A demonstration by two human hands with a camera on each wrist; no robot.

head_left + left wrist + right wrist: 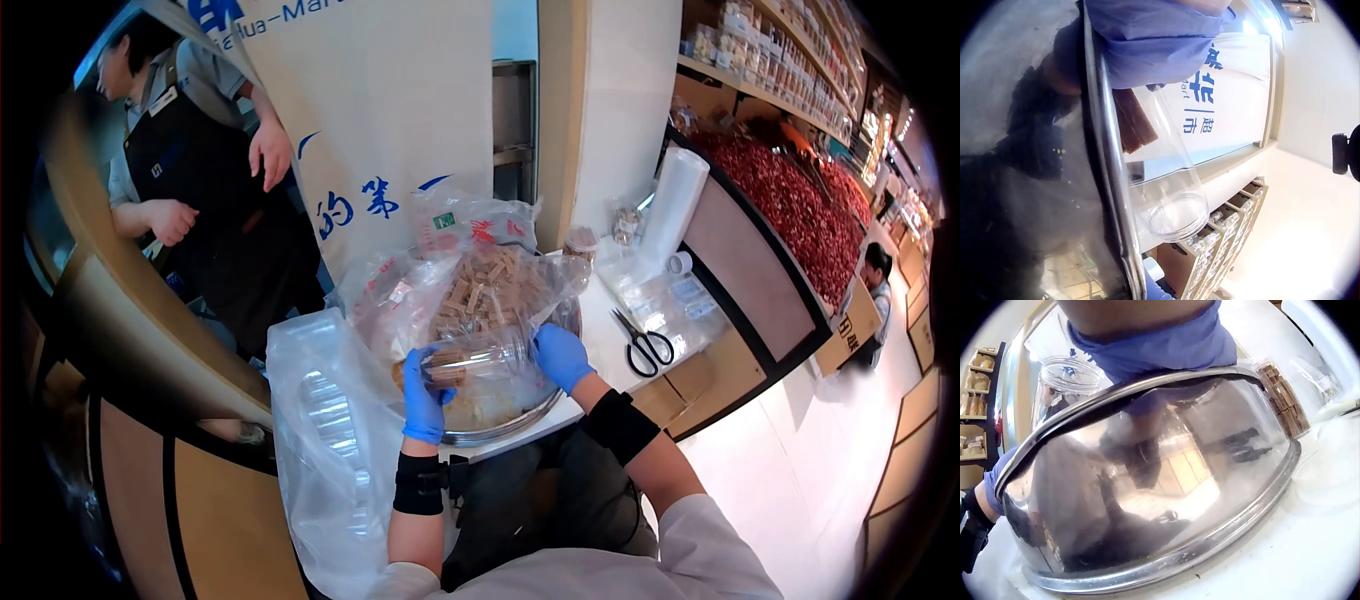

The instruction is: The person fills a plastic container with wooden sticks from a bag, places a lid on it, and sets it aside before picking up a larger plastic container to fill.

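My left hand (425, 400), in a blue glove, grips the base end of a clear plastic jar (485, 362) held sideways over a wide metal bowl (1147, 481). Brown stick-like pieces (1135, 122) lie inside the jar near that hand. The jar's open, threaded mouth (1179, 215) points toward my right hand (562, 357), also blue-gloved, at the bowl's right side. Its fingers are mostly hidden; I cannot tell whether they hold anything. Beyond the jar, a pile of brown pieces (485, 288) lies in clear plastic bagging in the bowl.
Black-handled scissors (645, 345) lie right of the bowl, near a plastic roll (675, 205) and a tape roll (679, 263). A filled jar (580, 243) stands behind. A large plastic bag of clear containers (330, 420) hangs at left. Another person (200, 150) stands beyond the partition.
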